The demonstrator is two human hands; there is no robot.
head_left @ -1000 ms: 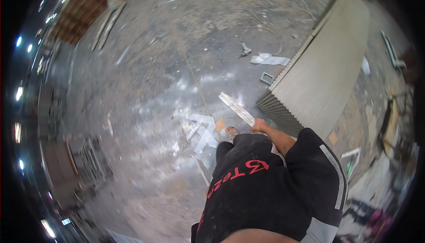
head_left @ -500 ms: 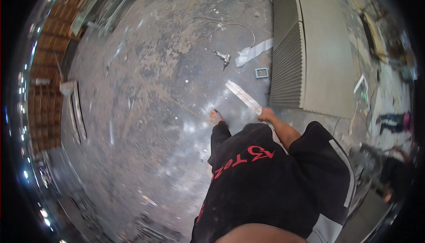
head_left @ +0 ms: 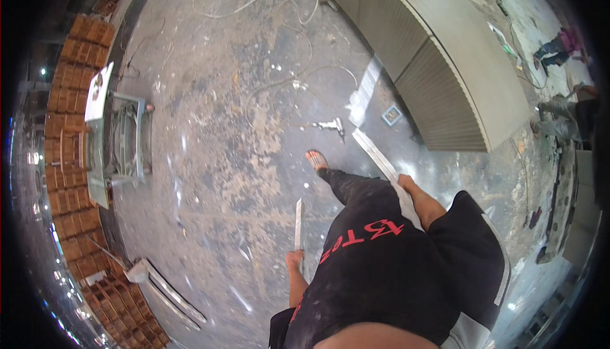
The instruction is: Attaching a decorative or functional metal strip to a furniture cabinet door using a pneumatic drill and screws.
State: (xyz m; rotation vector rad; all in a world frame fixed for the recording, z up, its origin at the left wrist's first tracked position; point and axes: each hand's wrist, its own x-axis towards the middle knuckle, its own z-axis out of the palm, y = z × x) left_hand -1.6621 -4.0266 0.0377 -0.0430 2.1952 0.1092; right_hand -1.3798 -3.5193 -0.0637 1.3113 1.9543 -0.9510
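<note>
My right hand (head_left: 406, 183) is closed round a long, flat, whitish strip (head_left: 376, 154). The strip slants up and away to the left, and its near end passes back along my right side. On the left, my left hand (head_left: 294, 260) grips a narrower pale strip (head_left: 299, 223), which points straight ahead. Both strips are held above the floor, apart from each other. I cannot make out what they are made of. Beyond my foot, a silver hand tool (head_left: 332, 125) with a hose lies on the floor, close to the far end of the right strip.
A large grey-green cabinet (head_left: 406, 37) with a ribbed face stands ahead right. Beside it lie a white sheet (head_left: 365, 95) and a small blue-edged box (head_left: 391, 115). A hose (head_left: 254, 6) loops across the floor. Left are a metal-framed stand (head_left: 140, 139), stacked brown crates (head_left: 67, 130) and pale strips (head_left: 170, 298).
My left hand has come into view, holding the narrower strip. My view has turned and moved forward, bringing the tool and cabinet nearer. The right hand keeps its hold.
</note>
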